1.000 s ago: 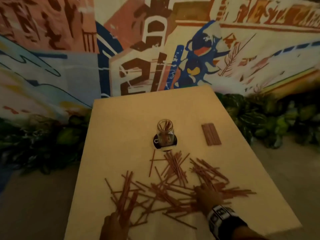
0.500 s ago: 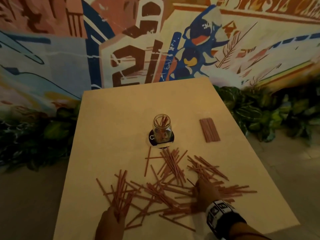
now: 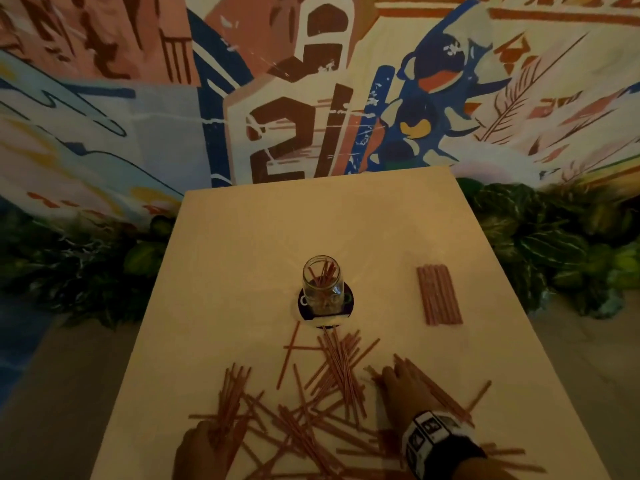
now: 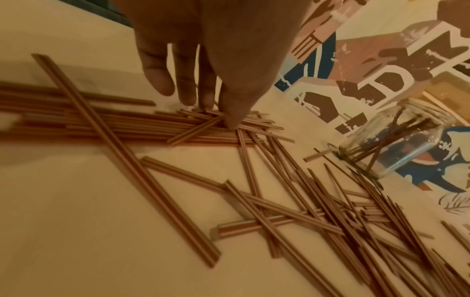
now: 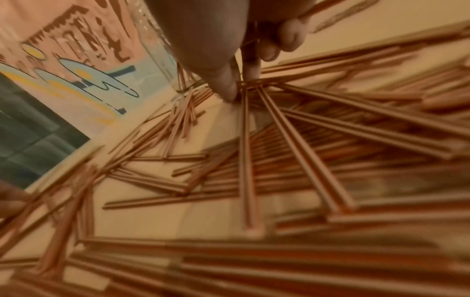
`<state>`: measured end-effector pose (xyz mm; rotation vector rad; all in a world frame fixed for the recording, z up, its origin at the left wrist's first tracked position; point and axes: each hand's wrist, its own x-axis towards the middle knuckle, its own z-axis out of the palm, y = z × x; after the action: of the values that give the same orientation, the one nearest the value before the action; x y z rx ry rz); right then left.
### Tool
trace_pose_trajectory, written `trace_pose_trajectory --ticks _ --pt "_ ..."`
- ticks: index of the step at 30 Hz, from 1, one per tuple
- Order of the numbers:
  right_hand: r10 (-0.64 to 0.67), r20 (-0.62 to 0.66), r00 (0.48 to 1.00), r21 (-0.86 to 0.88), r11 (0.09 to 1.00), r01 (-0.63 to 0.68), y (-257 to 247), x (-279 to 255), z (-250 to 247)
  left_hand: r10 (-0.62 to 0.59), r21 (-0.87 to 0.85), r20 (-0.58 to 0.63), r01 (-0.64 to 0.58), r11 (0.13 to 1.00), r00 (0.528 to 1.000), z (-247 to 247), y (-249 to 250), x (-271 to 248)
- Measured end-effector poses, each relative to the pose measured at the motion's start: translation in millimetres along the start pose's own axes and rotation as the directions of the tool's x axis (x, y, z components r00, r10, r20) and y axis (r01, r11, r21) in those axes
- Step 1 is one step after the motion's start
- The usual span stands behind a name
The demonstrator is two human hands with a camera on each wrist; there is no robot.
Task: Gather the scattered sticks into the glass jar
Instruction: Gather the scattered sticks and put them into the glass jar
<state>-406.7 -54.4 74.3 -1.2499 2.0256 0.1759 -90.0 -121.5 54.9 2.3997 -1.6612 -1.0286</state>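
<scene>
A glass jar [image 3: 322, 285] with a few sticks in it stands mid-table on a dark coaster [image 3: 348, 299]. Thin reddish sticks [image 3: 341, 372] lie scattered between the jar and the near edge. At the bottom left my left hand [image 3: 204, 445] rests on a bundle of sticks [image 3: 232, 396]; the left wrist view shows the left hand [image 4: 203, 108] with straight fingers, its tips pressing the stick ends [image 4: 193, 128], and the jar [image 4: 396, 144] off to the right. My right hand [image 3: 398, 379] lies on sticks right of centre; in the right wrist view the right hand [image 5: 239, 84] pinches converging stick ends between thumb and forefinger.
A neat row of sticks [image 3: 439, 295] lies to the right of the jar. The pale table [image 3: 242, 254] ends at a painted mural wall [image 3: 294, 133]. Leafy plants [image 3: 540, 244] flank both sides. Bare tabletop lies behind and left of the jar.
The sticks by my right hand have drawn together into a tighter bunch trailing to the lower right. My left hand stays on its bundle. The view has tilted slightly.
</scene>
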Motion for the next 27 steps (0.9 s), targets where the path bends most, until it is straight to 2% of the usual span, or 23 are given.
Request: trace_pose_trajectory --ticks 2,4,6,8,11,15,18,22,27 --pt "-0.068 -0.009 0.998 -0.027 0.997 0.068 -2.6 0.3 -2.0 0.031 -0.04 -0.018 -0.032 0.999 0.999 1.6 6.4 -6.8" --pt "-0.115 -0.087 0.99 0.004 0.993 0.116 -10.0 -1.6 -9.6 0.076 -0.092 -0.054 -0.08 0.992 0.996 3.5 9.9 -12.6" --pt "-0.136 -0.161 0.978 0.083 0.985 0.151 -20.2 -2.2 -17.7 0.109 -0.12 -0.06 -0.116 0.986 0.992 3.0 15.2 -19.7" --pt "-0.134 -0.17 0.976 0.21 0.963 0.169 -32.7 -1.3 -24.5 0.108 -0.107 -0.005 -0.108 0.988 0.994 -5.8 29.8 -32.0" --pt "-0.001 -0.101 0.995 0.375 0.926 0.038 -47.5 11.5 -22.0 0.07 -0.131 -0.034 -0.074 0.989 0.997 -11.2 33.3 -31.1" --pt "0.16 0.014 0.987 0.408 0.9 -0.152 -64.2 22.7 -7.4 0.107 -0.123 -0.027 -0.11 0.986 0.994 -14.5 27.4 -19.7" --pt "0.211 -0.008 0.977 0.373 0.907 -0.193 -74.6 26.1 -1.6 0.145 -0.118 -0.004 -0.145 0.982 0.989 -20.4 21.1 -11.6" --pt "0.267 0.034 0.963 0.308 0.914 -0.265 -86.0 28.2 -1.9 0.224 -0.123 0.038 -0.218 0.968 0.974 -28.6 14.2 -5.0" --pt "0.229 -0.024 0.973 0.278 0.937 -0.213 -89.1 25.7 0.0 0.181 -0.174 0.098 -0.162 0.971 0.979 -40.2 15.3 2.6"
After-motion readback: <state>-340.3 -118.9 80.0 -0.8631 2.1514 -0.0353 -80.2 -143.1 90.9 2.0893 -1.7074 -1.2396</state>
